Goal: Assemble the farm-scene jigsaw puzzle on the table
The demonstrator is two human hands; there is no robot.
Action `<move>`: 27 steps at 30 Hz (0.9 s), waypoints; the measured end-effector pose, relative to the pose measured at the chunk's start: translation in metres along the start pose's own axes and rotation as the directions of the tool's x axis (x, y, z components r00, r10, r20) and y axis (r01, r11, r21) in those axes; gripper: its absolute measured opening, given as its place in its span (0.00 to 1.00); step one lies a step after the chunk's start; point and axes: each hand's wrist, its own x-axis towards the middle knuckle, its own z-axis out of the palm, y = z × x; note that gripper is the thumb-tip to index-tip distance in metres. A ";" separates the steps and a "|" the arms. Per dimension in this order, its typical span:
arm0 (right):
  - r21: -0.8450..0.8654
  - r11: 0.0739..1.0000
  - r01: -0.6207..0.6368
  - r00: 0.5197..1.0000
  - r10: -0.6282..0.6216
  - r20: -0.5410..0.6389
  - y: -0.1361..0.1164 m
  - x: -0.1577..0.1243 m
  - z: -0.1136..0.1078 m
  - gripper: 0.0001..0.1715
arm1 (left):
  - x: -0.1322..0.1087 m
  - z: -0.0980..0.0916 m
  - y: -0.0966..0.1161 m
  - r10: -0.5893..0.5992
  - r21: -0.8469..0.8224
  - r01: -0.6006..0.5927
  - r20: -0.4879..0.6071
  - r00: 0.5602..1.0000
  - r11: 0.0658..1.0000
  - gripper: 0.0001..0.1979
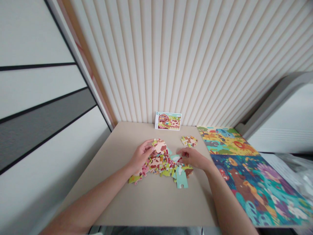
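The left forearm comes over the near left corner of the surface (117, 205) and reaches forward and inward. The left hand (141, 154) has its thumb and fingers closed on a spotted puzzle piece (160, 146), pink with brown patches, which is raised at the far side of the pile of puzzle pieces (162, 167). This pile lies around the middle of the surface, well apart from the left edge. The right forearm comes across the near edge and leans to the left. The right hand (193, 158) is palm down with curled fingers, at the right side of the pile; I cannot tell if its fingertips hold a piece.

At the far edge stands a picture card (168, 121) with a barn and a spotted cow; the mark in its upper left corner is too small to read. A small group of pieces (189, 141) lies nearer the far right. Two colourful picture puzzles (259, 192) lie along the right edge.
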 end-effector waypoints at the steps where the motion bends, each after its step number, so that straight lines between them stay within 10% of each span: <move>1: 0.002 1.000 -0.010 1.000 0.010 -0.002 0.000 0.000 0.001 0.15 | 0.000 0.000 0.000 0.002 0.006 -0.002 0.003 1.000 1.000 0.28; 18: 0.542 0.840 0.040 0.904 0.201 -0.378 0.001 0.007 -0.022 0.26 | -0.001 -0.001 0.002 -0.010 0.015 0.010 -0.010 1.000 1.000 0.27; 27: 0.516 0.835 0.193 0.539 0.349 -0.766 0.008 0.003 -0.041 0.29 | 0.000 -0.001 0.000 -0.028 0.014 0.029 -0.052 0.998 0.999 0.29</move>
